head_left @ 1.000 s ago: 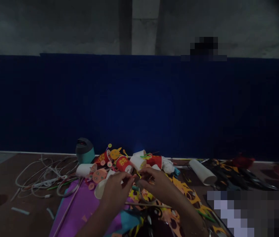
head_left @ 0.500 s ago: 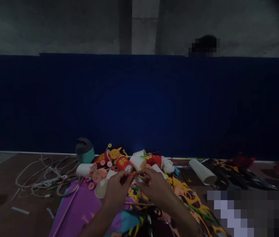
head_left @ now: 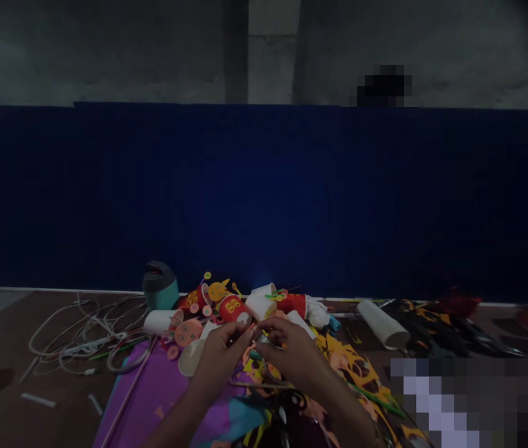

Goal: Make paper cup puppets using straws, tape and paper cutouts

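Observation:
Both hands come together over the cluttered middle of the table. My left hand (head_left: 223, 353) has its thumb and fingers pinched together, with a small orange piece (head_left: 253, 328) just showing at the tips. Close beside it, my right hand (head_left: 288, 348) is also curled into a pinch, and what it holds is too small to make out. Beyond the fingers lie a red paper cup (head_left: 233, 307) with yellow print and a white paper cup (head_left: 260, 305). Another pale cup (head_left: 191, 358) lies by my left wrist, near an orange paper animal face (head_left: 188, 334).
Purple paper (head_left: 152, 386) lies at front left, yellow and orange paper cut-outs (head_left: 348, 361) at right. Tangled white cables (head_left: 72, 339) and a teal-and-grey device (head_left: 160, 287) stand left. A white paper tube (head_left: 383, 325) rests right. A blue partition (head_left: 254, 193) rises behind; a person's head shows above.
My hands stay almost in place, with the fingertips shifting slightly against each other. The things on the table look unmoved.

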